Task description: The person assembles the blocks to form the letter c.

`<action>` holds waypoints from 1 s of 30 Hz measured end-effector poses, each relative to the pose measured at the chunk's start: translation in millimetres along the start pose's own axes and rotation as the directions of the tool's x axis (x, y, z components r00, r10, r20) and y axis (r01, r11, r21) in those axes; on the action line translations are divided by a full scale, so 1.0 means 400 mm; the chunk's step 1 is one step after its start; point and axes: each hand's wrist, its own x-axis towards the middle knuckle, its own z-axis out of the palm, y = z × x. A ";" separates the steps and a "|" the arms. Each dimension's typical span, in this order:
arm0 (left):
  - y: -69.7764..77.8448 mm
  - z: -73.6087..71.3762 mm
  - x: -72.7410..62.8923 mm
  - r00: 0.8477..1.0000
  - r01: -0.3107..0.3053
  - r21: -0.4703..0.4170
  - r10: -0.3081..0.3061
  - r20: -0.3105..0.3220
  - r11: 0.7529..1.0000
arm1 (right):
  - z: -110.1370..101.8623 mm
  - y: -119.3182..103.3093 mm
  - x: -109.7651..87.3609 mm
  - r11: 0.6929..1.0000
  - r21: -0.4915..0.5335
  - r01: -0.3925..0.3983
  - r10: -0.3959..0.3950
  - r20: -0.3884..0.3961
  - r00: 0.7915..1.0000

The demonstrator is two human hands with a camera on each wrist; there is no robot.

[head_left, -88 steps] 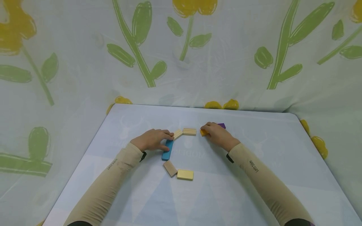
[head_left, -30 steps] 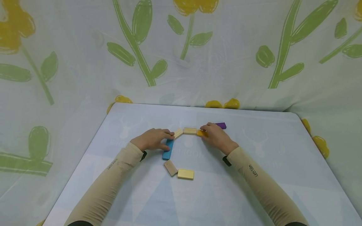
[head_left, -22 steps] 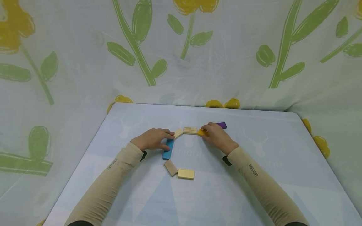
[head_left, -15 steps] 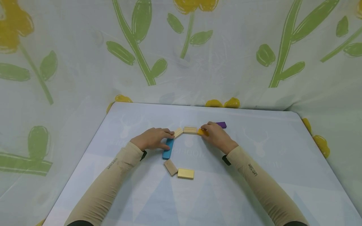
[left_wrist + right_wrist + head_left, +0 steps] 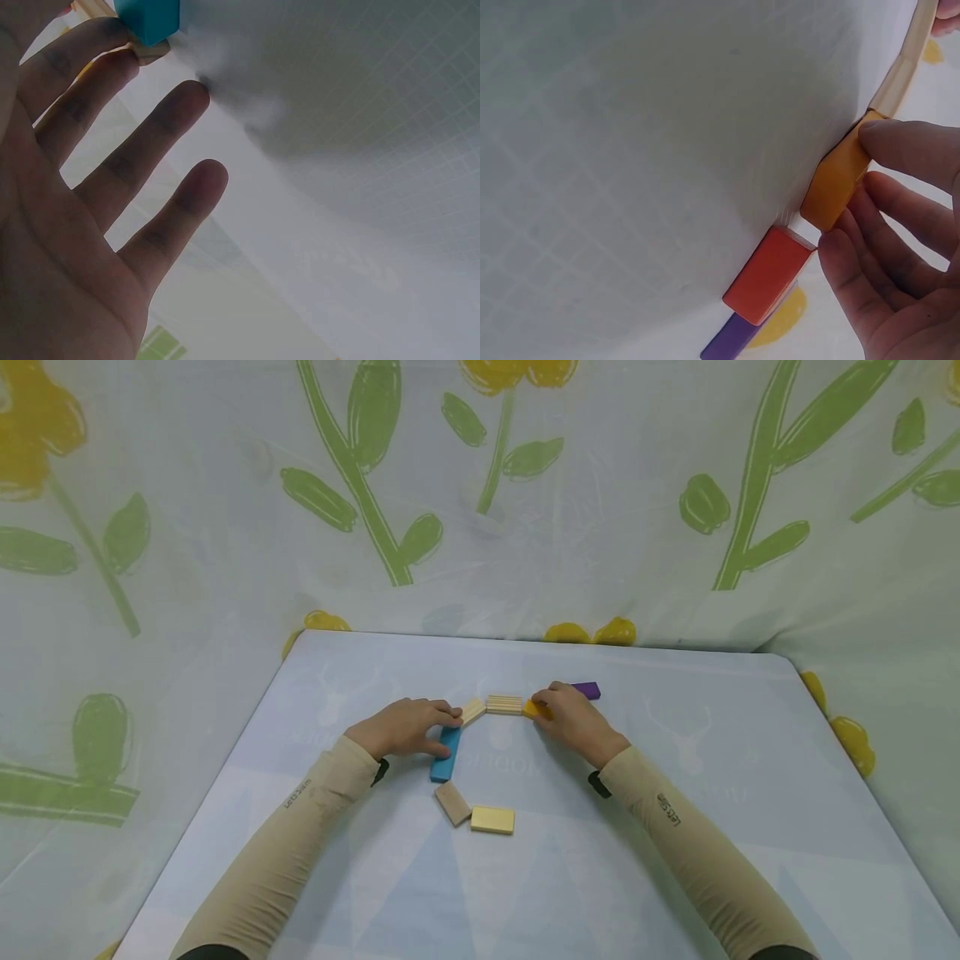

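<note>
My right hand (image 5: 581, 720) pinches an orange block (image 5: 838, 176) between thumb and fingers. One end of it meets a ridged pale wooden block (image 5: 504, 704). Over at the left, my left hand (image 5: 405, 727) has its thumb on a blue block (image 5: 445, 765) and its fingertips by a second pale block (image 5: 472, 712). In the left wrist view that hand's ring and little fingers are extended and spread. A red block (image 5: 769, 274) lies just past the orange one, hidden from the head view, with a purple block (image 5: 588, 691) beyond it.
Nearer the person, a tan wooden block (image 5: 453, 803) lies slanted against a pale yellow block (image 5: 492, 820). Together the blocks trace a partial ring on the white table (image 5: 675, 860). A curtain (image 5: 225, 568) printed with flowers hangs behind the table's far edge.
Since the earliest frame, my right hand has shifted the orange block left, closing the gap to the ridged pale block. My left hand has kept its place.
</note>
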 end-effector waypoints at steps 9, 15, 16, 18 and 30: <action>0.000 0.002 -0.001 1.000 -0.012 0.003 0.012 -0.007 1.000 | 0.002 -0.003 0.000 1.000 -0.018 -0.020 0.020 0.022 1.000; 0.000 0.002 0.000 1.000 -0.008 0.003 0.008 -0.007 1.000 | -0.002 -0.005 -0.001 0.999 -0.019 -0.028 0.029 0.025 0.999; 0.000 0.002 0.001 1.000 -0.004 0.003 0.004 -0.005 1.000 | -0.002 -0.005 -0.002 1.000 -0.015 -0.026 0.027 0.023 0.999; 0.001 0.002 0.001 1.000 -0.002 0.004 0.002 -0.003 1.000 | -0.003 -0.006 -0.004 1.000 -0.008 -0.030 0.030 0.020 0.999; -0.003 0.011 0.007 1.000 0.008 0.003 -0.008 -0.009 1.000 | 0.003 -0.017 -0.011 0.998 0.005 -0.064 0.064 0.014 0.998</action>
